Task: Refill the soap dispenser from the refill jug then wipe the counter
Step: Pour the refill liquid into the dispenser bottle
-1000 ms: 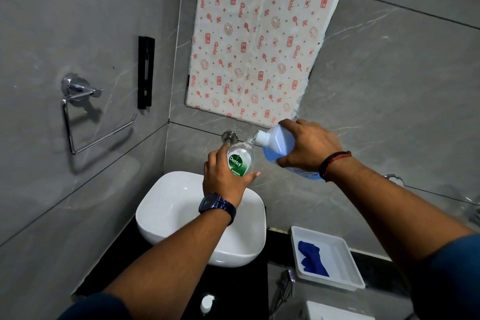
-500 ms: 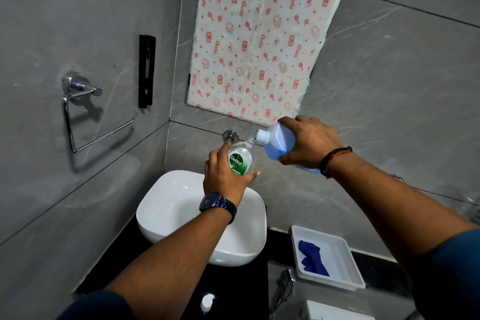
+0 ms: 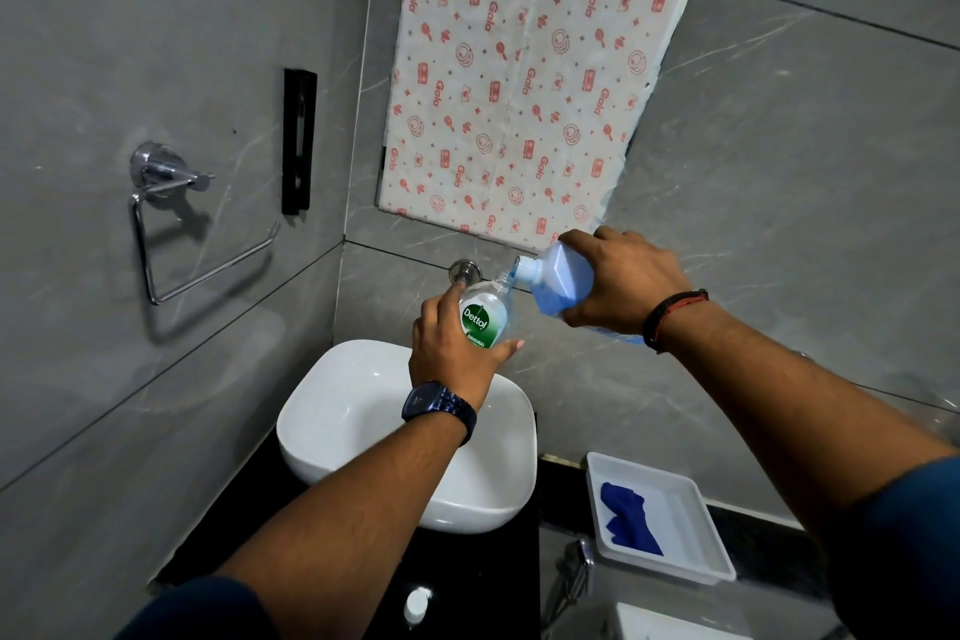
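My left hand grips a clear soap dispenser bottle with a green Dettol label, held above the white basin with its open neck up. My right hand holds the refill jug, a translucent bottle of blue liquid, tipped to the left. Its white spout meets the dispenser's neck and blue liquid shows at the spout. A blue cloth lies in a white tray on the counter at lower right. A small white pump cap lies on the black counter near me.
A wall tap juts out just behind the dispenser. A chrome towel ring and a black bar hang on the left wall. Patterned paper covers the panel above. A chrome fitting and a white object sit at the bottom right.
The jug has tipped a little more and blue liquid now shows at its spout. Both hands have stayed almost in place above the basin.
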Demonstrator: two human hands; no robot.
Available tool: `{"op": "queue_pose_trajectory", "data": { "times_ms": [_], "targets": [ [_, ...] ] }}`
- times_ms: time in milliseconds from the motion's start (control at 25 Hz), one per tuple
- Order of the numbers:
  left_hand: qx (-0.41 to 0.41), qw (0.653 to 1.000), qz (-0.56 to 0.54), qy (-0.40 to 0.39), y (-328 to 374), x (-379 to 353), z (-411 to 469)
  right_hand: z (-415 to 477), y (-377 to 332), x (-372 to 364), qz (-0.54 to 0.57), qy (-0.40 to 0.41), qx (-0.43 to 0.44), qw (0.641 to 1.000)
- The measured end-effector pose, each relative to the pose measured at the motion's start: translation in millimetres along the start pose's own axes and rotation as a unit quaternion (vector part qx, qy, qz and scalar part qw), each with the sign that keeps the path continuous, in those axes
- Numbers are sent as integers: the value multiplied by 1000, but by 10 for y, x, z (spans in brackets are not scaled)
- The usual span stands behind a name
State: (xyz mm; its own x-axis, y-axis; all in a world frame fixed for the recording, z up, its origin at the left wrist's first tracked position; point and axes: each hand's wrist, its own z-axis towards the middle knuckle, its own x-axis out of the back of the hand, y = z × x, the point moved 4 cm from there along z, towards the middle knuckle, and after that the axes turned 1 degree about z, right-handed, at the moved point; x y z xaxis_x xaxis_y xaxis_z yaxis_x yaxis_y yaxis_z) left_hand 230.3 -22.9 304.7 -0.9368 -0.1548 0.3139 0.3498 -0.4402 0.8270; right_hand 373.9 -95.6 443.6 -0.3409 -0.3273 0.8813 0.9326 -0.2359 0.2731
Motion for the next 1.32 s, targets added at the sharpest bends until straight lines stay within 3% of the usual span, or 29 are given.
{"op": "queue_pose_trajectory", "data": {
  "times_ms": [1320],
  "targets": [
    [4,1000,4,7,2,29,32,71,-39,22,-9,0,6,1000]
  ]
}}
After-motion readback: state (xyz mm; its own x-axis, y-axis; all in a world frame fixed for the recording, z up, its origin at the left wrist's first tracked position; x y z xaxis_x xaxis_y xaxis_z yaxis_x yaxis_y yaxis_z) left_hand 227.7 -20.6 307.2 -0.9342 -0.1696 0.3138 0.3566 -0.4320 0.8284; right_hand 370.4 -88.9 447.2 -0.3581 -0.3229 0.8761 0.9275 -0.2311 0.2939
